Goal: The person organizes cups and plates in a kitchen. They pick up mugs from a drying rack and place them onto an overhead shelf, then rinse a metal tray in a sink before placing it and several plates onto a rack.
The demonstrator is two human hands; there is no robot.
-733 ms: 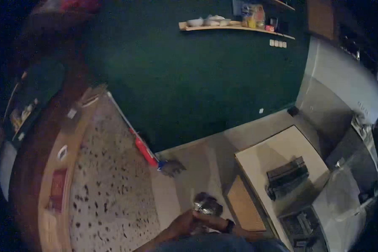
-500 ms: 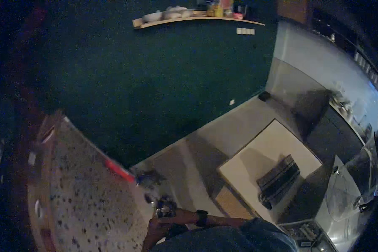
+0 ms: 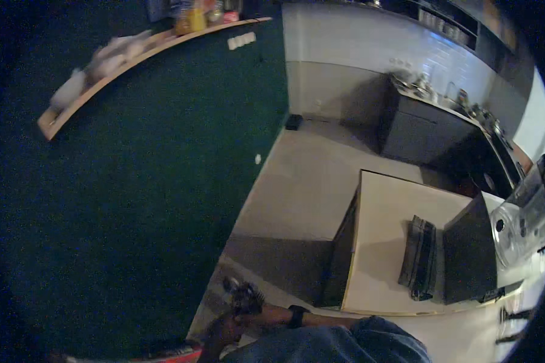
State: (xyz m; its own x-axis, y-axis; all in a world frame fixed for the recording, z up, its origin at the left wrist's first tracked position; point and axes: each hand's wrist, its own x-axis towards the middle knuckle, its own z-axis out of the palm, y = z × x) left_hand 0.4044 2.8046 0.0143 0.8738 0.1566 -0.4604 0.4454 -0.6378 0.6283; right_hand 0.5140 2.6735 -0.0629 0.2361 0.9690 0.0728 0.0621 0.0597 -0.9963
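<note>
1. Head view: a dark, glinting object (image 3: 246,298) sits at our meeting hands, low in view, between the green wall (image 3: 133,212) and the pale-topped table (image 3: 378,275).
2. Our left hand (image 3: 223,328) and right hand (image 3: 263,317) are close together; blur hides the fingers, so we cannot tell which grasp it.
3. We judge the step as two-handed handling, away from the table; the next move calls for steady support.
</note>
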